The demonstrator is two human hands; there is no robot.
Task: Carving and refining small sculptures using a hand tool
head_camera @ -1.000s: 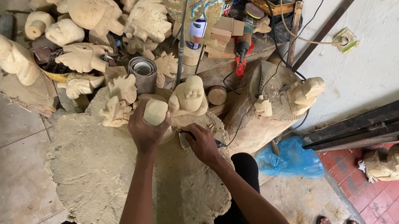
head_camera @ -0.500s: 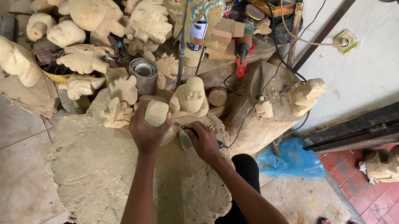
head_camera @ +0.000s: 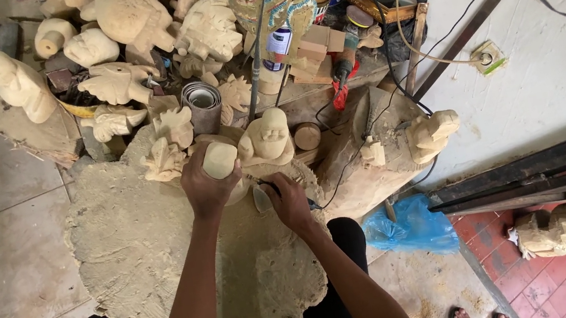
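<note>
White tube-shaped bottle (head_camera: 277, 46) with a dark label stands among the carvings; blue plastic bag (head_camera: 409, 226) lies right of the stump.

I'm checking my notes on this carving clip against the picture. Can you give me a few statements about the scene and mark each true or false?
1. The left hand grips a pale rounded wood carving. True.
2. The right hand is empty and flat on the floor. False: it holds a small tool against the carving.
3. A blue plastic bag lies to the right of the person's knee. True.
4. The stump that serves as work surface is painted red. False: it is bare, dusty wood.
5. Many unfinished pale carvings are piled beyond the hands. True.
</note>
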